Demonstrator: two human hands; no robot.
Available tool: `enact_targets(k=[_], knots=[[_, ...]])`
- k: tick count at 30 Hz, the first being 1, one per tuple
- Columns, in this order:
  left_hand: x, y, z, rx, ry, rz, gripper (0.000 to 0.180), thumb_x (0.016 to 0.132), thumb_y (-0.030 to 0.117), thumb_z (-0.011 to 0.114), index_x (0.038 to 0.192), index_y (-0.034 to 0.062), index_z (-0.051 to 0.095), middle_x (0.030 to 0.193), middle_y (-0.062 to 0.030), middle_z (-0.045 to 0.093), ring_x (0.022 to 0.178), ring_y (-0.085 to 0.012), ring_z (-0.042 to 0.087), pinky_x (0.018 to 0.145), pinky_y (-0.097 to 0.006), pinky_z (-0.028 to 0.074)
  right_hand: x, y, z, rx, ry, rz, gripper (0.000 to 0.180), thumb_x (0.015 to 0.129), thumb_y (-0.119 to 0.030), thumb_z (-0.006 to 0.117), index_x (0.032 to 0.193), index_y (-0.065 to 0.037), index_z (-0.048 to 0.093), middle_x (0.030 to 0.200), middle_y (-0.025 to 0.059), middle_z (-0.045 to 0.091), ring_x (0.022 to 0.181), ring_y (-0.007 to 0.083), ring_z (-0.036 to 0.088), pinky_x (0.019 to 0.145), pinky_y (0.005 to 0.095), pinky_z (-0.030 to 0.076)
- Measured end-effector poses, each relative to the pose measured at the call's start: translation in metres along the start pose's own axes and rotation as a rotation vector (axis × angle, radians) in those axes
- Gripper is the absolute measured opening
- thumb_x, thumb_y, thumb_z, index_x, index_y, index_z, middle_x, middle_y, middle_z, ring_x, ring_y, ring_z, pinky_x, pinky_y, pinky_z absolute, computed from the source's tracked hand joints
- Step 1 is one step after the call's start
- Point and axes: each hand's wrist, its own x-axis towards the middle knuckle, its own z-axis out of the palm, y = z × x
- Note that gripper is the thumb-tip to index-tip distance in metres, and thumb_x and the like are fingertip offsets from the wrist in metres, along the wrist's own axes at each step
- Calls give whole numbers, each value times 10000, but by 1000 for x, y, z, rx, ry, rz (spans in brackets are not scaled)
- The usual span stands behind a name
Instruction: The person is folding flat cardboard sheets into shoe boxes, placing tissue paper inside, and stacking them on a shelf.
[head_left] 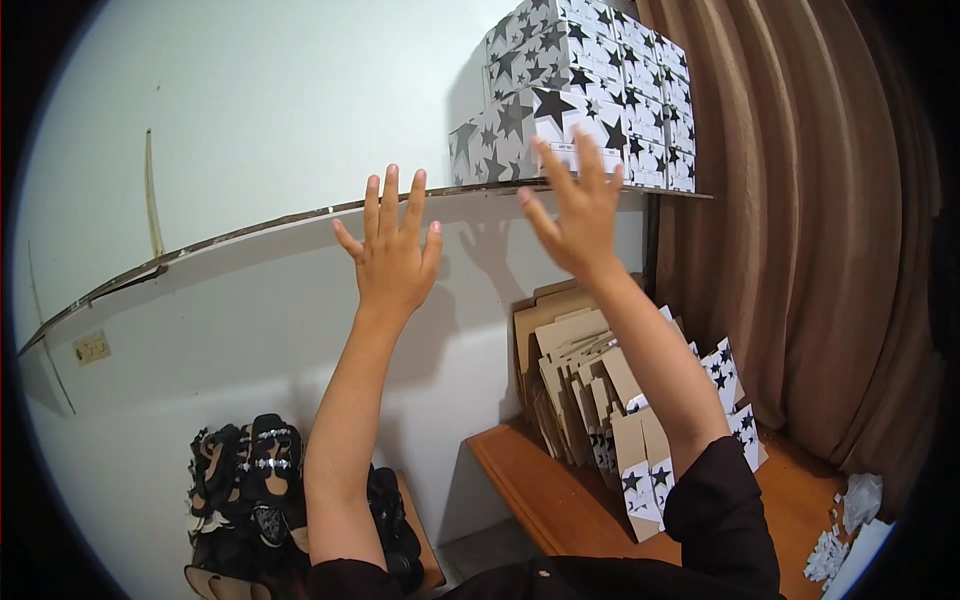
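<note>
Both my arms reach up toward a wall shelf. My left hand is raised with its fingers spread and holds nothing; its fingertips overlap the shelf's edge in view. To its right, my right hand is also spread and bare, slightly blurred, in front of the lowest boxes. Stacked white boxes with black stars stand at the shelf's right end. Whether my right fingertips touch a box, I cannot tell.
Flattened star-printed cartons lean together on a brown wooden table. Black sandals are piled at lower left. A brown curtain hangs at right. Paper scraps and a clear plastic bag lie at the table's right. A wall outlet is at left.
</note>
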Motion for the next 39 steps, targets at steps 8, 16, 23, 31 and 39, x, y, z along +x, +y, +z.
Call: enact_targets(k=[8, 16, 23, 31, 39], knots=[[1, -10, 30, 39, -46, 5, 571, 893, 367, 454, 1428, 264, 282, 1501, 0, 195, 1396, -220, 117, 985, -705, 0, -11, 11, 50, 301, -48, 78, 642, 871, -450, 484, 1394, -107, 342, 1411, 179, 358, 1312, 331, 329, 1058, 554, 154], [-2, -19, 49, 57, 103, 42, 628, 842, 395, 517, 1421, 270, 309, 1488, 10, 236, 1390, -188, 135, 995, -644, -65, 17, 11, 59, 294, -309, 244, 614, 913, -541, 330, 1308, -80, 420, 1231, 159, 550, 1199, 312, 473, 1074, 542, 109], [0, -19, 47, 30, 124, 57, 638, 820, 382, 541, 1413, 273, 332, 1481, -1, 253, 1389, -199, 142, 991, -652, -47, 17, 27, 53, 422, -427, 308, 555, 937, -519, 299, 1247, -97, 484, 1051, 101, 640, 1093, 266, 543, 1064, 573, 35], [-33, -8, 42, -191, 127, 96, 610, 793, 323, 570, 1375, 239, 411, 1484, -48, 278, 1388, -264, 172, 981, -658, -85, -123, 35, -28, 489, 194, 246, 274, 840, -133, 491, 1060, 19, 552, 1066, 153, 569, 1019, 282, 513, 929, 376, 356], [-241, 64, 34, -797, -20, -94, 375, 781, 194, 539, 1119, 32, 540, 1260, -160, 471, 1242, -323, 359, 1047, -480, 214, -344, 68, -153, -180, -155, 705, 218, 732, -27, 597, 949, -25, 573, 935, 140, 561, 918, 301, 527, 841, 385, 388]])
